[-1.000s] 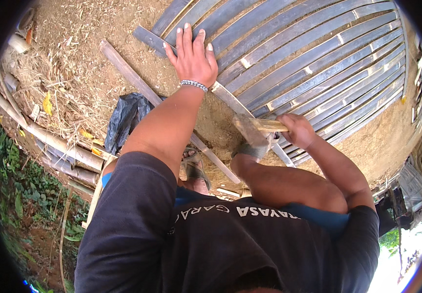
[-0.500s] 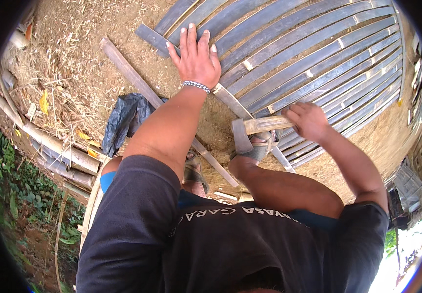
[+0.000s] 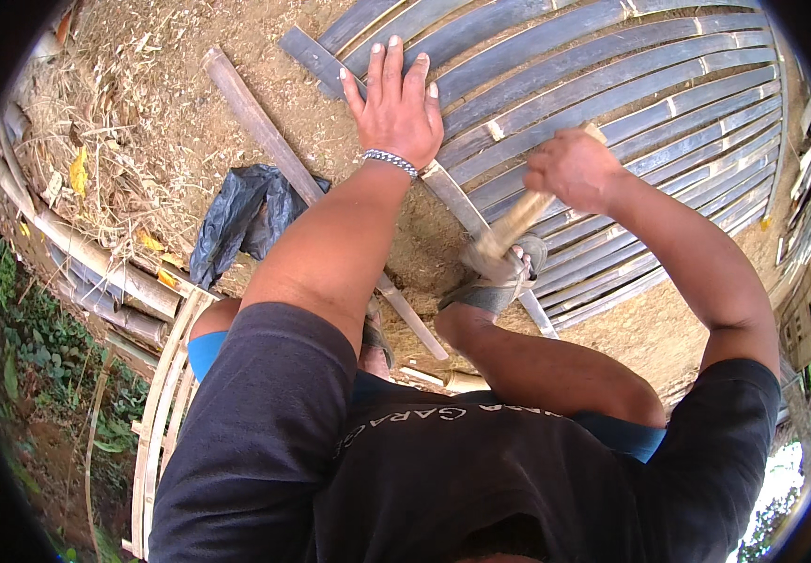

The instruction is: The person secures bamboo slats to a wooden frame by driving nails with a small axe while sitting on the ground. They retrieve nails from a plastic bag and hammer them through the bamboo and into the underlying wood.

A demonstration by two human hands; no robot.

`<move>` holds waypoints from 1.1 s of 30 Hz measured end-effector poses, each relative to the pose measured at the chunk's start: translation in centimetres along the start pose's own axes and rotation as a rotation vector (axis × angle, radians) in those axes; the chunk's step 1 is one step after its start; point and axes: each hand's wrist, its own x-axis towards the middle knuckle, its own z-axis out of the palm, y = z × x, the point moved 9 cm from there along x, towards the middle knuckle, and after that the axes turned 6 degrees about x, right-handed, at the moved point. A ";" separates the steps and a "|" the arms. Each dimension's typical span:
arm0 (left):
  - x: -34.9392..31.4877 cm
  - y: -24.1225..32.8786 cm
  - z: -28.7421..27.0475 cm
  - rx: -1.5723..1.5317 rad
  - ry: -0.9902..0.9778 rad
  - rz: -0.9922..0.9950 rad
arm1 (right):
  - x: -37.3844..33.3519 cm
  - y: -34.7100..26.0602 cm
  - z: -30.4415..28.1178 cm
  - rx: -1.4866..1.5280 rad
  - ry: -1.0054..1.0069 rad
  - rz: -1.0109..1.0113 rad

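while your left hand (image 3: 398, 120) lies open on the slats (image 3: 518, 58), likely steadying them, it grips nothing. your right hand (image 3: 576, 171) wraps a wooden-handled tool (image 3: 518, 220).

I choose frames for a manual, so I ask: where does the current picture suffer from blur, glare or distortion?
Head view: the wooden-handled tool is smeared, probably by motion, while the left hand looks sharper; glare bleaches the background at lower right; bamboo slats at upper right bow, likely from the lens.
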 end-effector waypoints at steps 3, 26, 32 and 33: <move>-0.1 -0.1 0.0 0.007 -0.013 -0.005 | 0.1 2.5 -3.2 -0.024 0.254 0.203; -0.1 0.0 0.0 0.022 -0.017 0.003 | -8.6 -4.2 7.1 0.532 0.449 0.281; -0.1 0.0 0.1 0.021 -0.017 0.000 | -6.4 -6.0 8.2 0.702 0.573 0.380; -0.1 0.0 -0.1 0.027 -0.014 -0.002 | -6.5 -6.3 7.4 0.701 0.642 0.322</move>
